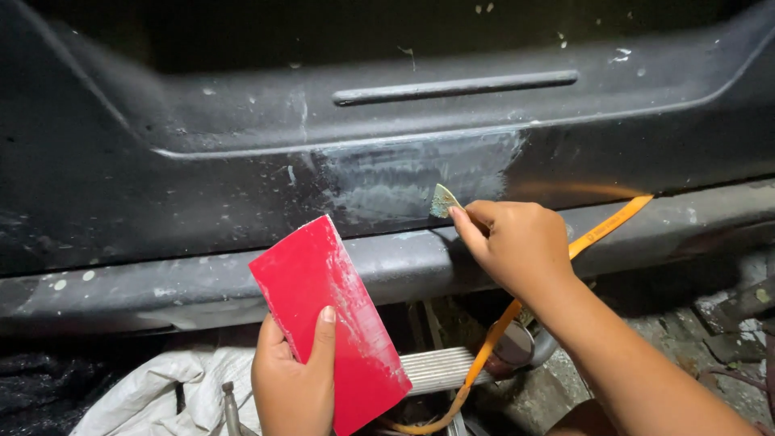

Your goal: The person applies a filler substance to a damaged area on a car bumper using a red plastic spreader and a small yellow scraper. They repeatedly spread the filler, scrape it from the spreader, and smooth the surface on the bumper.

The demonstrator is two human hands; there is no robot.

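Observation:
My right hand (517, 242) pinches a small greenish scraper (442, 200) and presses its edge against the black car body panel (242, 178), at the right end of a pale grey filler patch (412, 176). My left hand (292, 379) grips a red rectangular plastic board (327, 311) from below, thumb on its face, tilted, with whitish smears along its right edge. The board is held lower and to the left of the patch, apart from the panel.
An orange strap (601, 230) runs from the panel's lower edge down behind my right forearm. Below the sill lie a white sack (161, 387), a ribbed metal part (436, 370) and a metal pipe (525, 347). Rough concrete ground (694, 339) lies at lower right.

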